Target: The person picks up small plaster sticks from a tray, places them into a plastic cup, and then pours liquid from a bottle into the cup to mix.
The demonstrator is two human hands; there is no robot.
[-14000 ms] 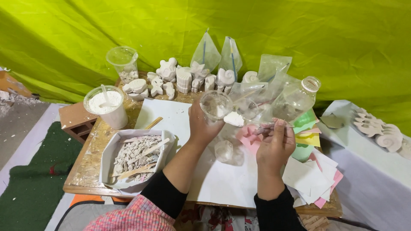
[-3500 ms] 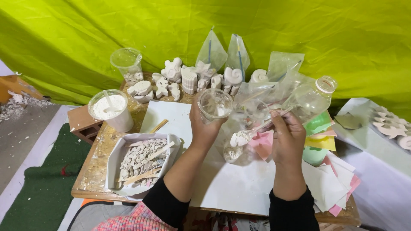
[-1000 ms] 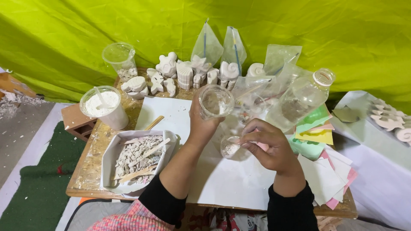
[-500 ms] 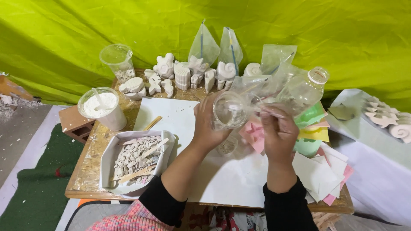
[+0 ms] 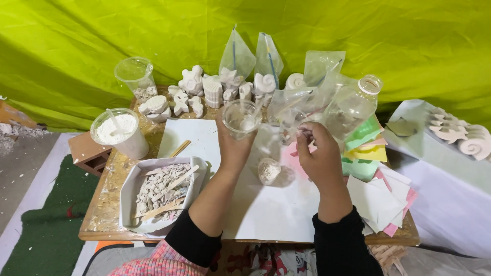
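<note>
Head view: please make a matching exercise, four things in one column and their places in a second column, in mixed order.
Things:
1. clear cup
2. white tray of broken pieces
3. bottle
4. wooden stick

Places:
a. lying on the white sheet
b. held up by the left hand
c. behind the right hand
d. left of the left forearm

Pairs: 1-b, 2-d, 3-c, 4-a

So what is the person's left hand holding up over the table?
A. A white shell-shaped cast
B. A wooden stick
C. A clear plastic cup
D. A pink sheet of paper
C: the left hand grips a clear plastic cup raised above the white sheet, while the wooden sticks lie in the tray of white rubble.
</note>
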